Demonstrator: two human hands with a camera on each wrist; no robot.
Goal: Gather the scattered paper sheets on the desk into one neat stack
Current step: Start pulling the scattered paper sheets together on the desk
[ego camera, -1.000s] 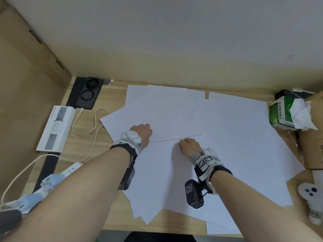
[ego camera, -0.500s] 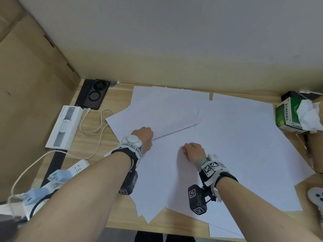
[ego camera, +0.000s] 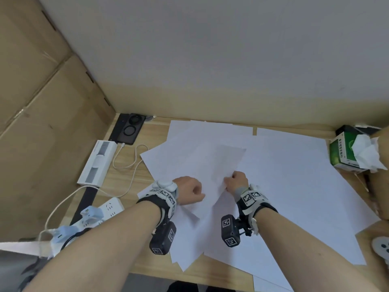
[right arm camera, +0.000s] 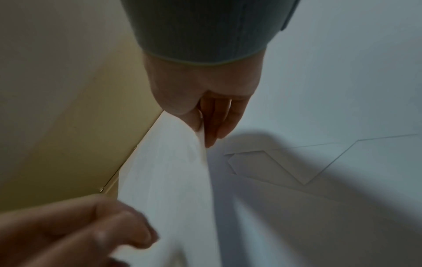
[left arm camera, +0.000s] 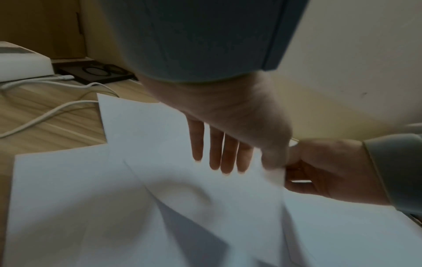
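Note:
Several white paper sheets [ego camera: 294,175] lie overlapping across the wooden desk [ego camera: 151,131]. One sheet [ego camera: 210,165] is raised and tilted between my hands. My left hand [ego camera: 189,190] holds its near left part: in the left wrist view the fingers [left arm camera: 219,150] lie straight along the sheet [left arm camera: 160,162] and the thumb pinches at its edge. My right hand [ego camera: 235,182] pinches the sheet's right edge between thumb and fingers [right arm camera: 214,117], shown in the right wrist view with the sheet [right arm camera: 171,171] hanging beside it. The two hands are close together.
A green tissue box [ego camera: 345,152] stands at the back right beside a cardboard box [ego camera: 379,186]. At the left are a black charging pad [ego camera: 130,129], a white device [ego camera: 97,163], a cable [ego camera: 130,163] and a power strip [ego camera: 105,209]. Cardboard walls [ego camera: 42,123] close off the left and back.
Both hands were pressing on flat sheets. Now they have taken hold of one sheet and raised it off the pile, with the hands drawn closer together.

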